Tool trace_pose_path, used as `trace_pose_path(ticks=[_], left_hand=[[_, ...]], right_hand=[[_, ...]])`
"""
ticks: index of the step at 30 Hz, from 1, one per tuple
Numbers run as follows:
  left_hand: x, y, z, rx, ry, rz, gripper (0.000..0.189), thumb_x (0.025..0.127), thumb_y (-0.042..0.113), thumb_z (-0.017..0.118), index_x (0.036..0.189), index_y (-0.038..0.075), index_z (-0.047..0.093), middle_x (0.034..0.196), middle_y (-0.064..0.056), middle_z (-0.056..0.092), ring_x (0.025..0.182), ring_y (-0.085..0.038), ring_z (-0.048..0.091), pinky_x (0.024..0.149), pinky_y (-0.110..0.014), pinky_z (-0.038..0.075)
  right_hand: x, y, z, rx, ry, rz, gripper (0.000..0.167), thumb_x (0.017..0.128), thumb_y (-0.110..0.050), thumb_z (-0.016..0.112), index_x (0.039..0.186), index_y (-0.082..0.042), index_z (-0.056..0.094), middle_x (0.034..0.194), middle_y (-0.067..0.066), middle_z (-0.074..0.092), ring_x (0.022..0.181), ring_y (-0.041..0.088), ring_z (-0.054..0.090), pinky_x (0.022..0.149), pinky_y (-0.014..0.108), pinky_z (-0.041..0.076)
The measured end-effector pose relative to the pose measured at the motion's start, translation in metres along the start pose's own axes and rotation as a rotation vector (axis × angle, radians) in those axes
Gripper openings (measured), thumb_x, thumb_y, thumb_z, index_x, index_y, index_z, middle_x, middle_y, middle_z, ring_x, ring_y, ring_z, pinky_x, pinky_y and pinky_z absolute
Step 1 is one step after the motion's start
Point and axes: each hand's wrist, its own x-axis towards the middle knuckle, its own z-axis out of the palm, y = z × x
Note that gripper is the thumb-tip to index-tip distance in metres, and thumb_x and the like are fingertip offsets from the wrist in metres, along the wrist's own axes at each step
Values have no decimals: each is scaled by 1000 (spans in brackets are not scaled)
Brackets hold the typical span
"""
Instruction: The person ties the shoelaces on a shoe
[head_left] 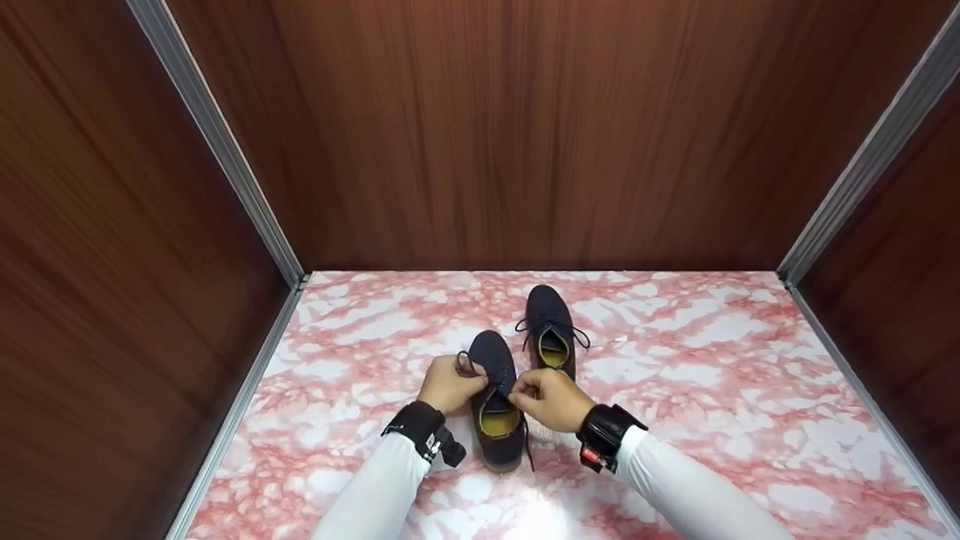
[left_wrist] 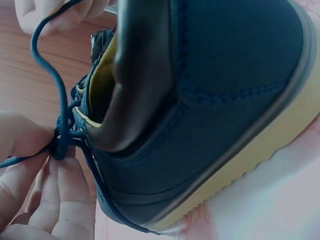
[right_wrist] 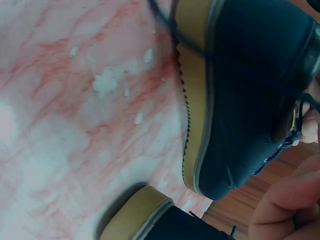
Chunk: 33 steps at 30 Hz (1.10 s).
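Observation:
A dark blue lace-up shoe [head_left: 489, 351] with a yellow lining stands between both hands, its toe facing away. At its left side, my left hand [head_left: 448, 384] pinches the dark shoelace [left_wrist: 61, 97] close to the crossing over the tongue; a loop of lace rises by the fingers. My right hand [head_left: 553, 399] is over the right side of the shoe opening, thumb and forefinger brought together on a stretch of lace. One loose lace end hangs down the shoe's right side. In the right wrist view, the right hand's curled fingers [right_wrist: 287, 205] are partly cut off.
The matching shoe [head_left: 545, 306], its lace tied in a bow, sits farther back to the right, its heel partly behind my right hand. A red-and-white marbled surface [head_left: 675, 375] lies underneath. Brown wood-grain panels [head_left: 480, 135] with metal edging enclose three sides.

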Motion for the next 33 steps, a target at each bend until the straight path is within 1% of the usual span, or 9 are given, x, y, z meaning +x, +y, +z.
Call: trace_pose_path(ticks=[3,5,10,16,19,24,29,31,33], left_hand=[[1,0,1,-45,2,-7,7,77,5,81,81,6,75,78,-2,75,72,-3,64,77,-22,56],[1,0,1,-69,6,-7,8,77,3,81,79,7,74,76,0,73,72,-3,63,76,-20,55],[1,0,3,-108,7,2,8,76,-1,79,80,4,75,75,0,73,71,-3,63,72,-17,54],[1,0,3,-124,8,-1,9,75,-3,77,82,1,76,75,1,73,70,-3,63,71,-16,54],[0,0,2,-136,2,-13,10,75,-2,78,84,0,75,77,-3,75,70,-3,64,70,-17,54],[0,1,3,-217,-5,-43,16,76,-3,78,92,-5,73,88,-14,76,76,-7,71,71,-18,57],[0,2,6,-329,-15,-75,21,75,-11,71,97,-10,70,100,-21,76,90,-19,78,78,-20,61],[0,2,6,-349,-20,-82,24,75,-13,68,99,-11,70,103,-23,76,95,-24,79,82,-22,62],[-1,1,5,-341,-24,-86,25,76,-12,68,101,-11,71,105,-24,77,99,-27,79,84,-24,62]], right_hand=[[4,-3,1,-46,50,2,15,95,-16,74,80,-16,71,80,-4,67,63,-2,49,63,19,44],[7,-4,2,-68,76,4,15,93,-15,76,79,-16,71,82,-3,69,62,-2,49,62,20,45],[17,-5,4,-89,107,18,14,90,-13,79,79,-15,71,78,-2,73,60,-1,52,62,20,46],[25,-4,5,-128,123,68,15,89,-12,79,77,-15,71,75,-4,73,68,5,60,66,24,49],[26,-3,4,-144,120,85,16,89,-12,78,77,-16,70,75,-4,72,68,7,60,67,27,50],[25,-1,4,-159,98,71,15,90,-10,77,78,-15,70,74,-4,72,69,7,59,68,28,51],[26,2,6,-157,91,62,13,90,-8,77,79,-14,72,75,-3,73,70,7,61,68,26,51],[26,2,6,-155,88,58,13,90,-8,77,80,-14,72,76,-3,73,71,7,62,68,26,51],[25,3,6,-153,89,57,13,90,-7,77,80,-14,72,76,-2,74,70,8,62,68,26,51]])
